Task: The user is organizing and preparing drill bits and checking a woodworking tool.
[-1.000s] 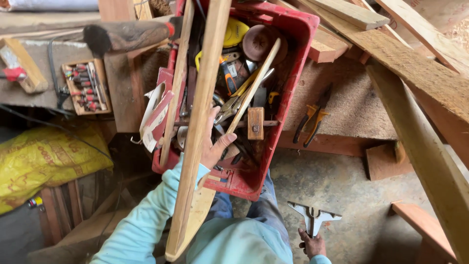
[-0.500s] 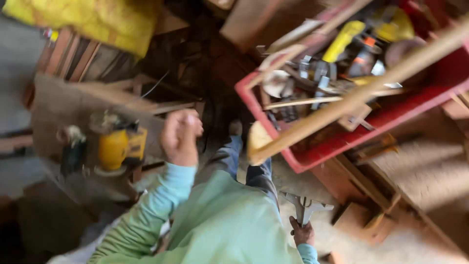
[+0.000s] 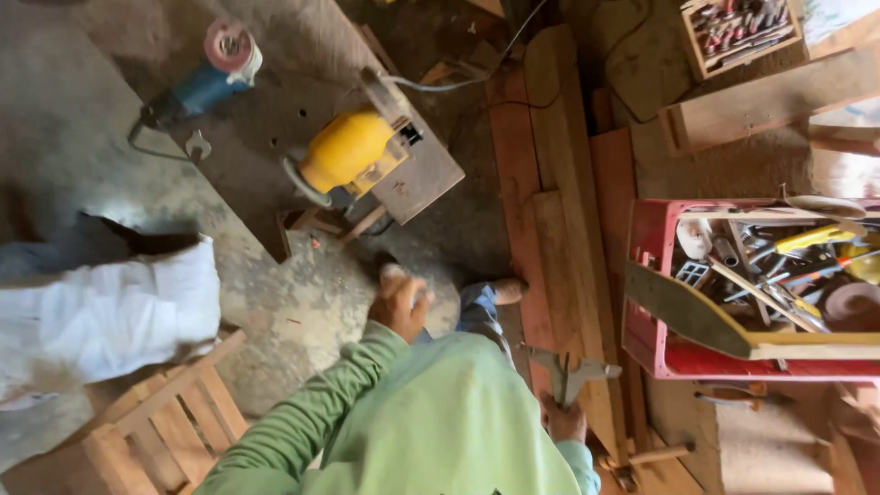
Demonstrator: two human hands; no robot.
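While the person stands over a dusty concrete floor (image 3: pixel 302 302), the right hand (image 3: pixel 564 420) at the lower middle of the frame is closed around the lower end of a grey metal tool (image 3: pixel 570 371) with a straight stem and two short arms spreading out at its top, something like a caliper or small clamp; its exact kind cannot be told. It is held upright, just in front of the green sleeve, over the reddish planks (image 3: pixel 559 211) that run up the middle of the frame. Being bare metal, the tool is likely stiff, fairly heavy for its bulk and a little slick, and hardly fragile, so the grip on the stem below the arms looks the sound one: the weight sits above the fist and the arms stay free. The left hand (image 3: pixel 400 304), left of centre, is curled into a loose fist, and something pale shows at its top, but whether it holds anything cannot be told. Above it, in the upper middle, a yellow power tool (image 3: pixel 350 151) rests on a flat board (image 3: pixel 417 179), and a blue grinder (image 3: pixel 206 78) lies at the upper left. A red crate (image 3: pixel 646 275) crowded with hand tools sits at the right edge, with a long wooden piece (image 3: pixel 733 335) lying across its near side. A white sack (image 3: pixel 110 312) lies at the left, a slatted wooden frame (image 3: pixel 174 422) at the lower left, and a small wooden box of bits (image 3: pixel 738 32) at the upper right.
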